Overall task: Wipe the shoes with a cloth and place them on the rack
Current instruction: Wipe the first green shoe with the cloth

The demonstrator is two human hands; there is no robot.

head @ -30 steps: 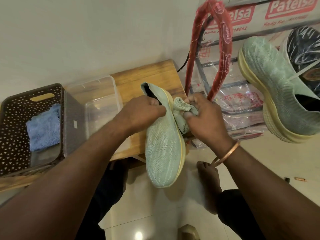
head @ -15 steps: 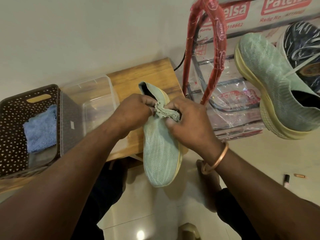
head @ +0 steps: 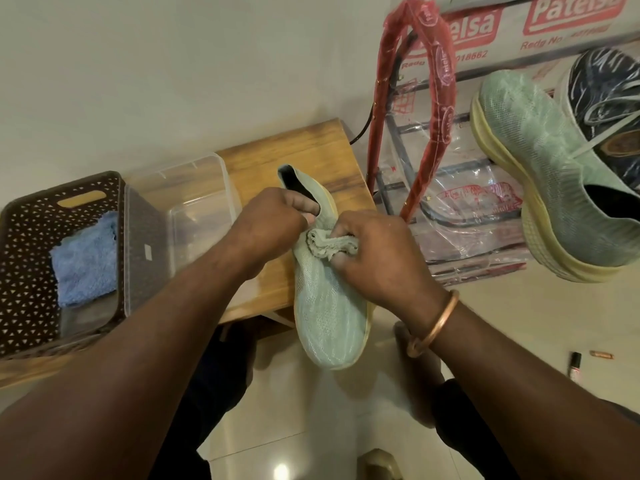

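Note:
A pale green knit shoe (head: 327, 313) with a yellowish sole hangs toe-down in front of me. My left hand (head: 266, 225) grips it at the collar, fingers hooked into the opening. My right hand (head: 375, 256) holds a bunched grey-green cloth (head: 329, 245) pressed against the upper of the shoe. The matching green shoe (head: 547, 168) sits on the rack (head: 460, 209) at the right, beside a dark blue shoe (head: 609, 88).
A low wooden table (head: 287, 157) carries a clear plastic box (head: 194, 202) and a brown perforated basket (head: 27, 258) holding a blue cloth (head: 86, 258). A red wrapped frame (head: 433, 109) leans by the rack. Small items (head: 576, 363) lie on the floor tiles.
My right hand has carried the cloth from the shoe's sole edge onto its upper, moving leftwards and slightly down. The left hand keeps its grip at the collar.

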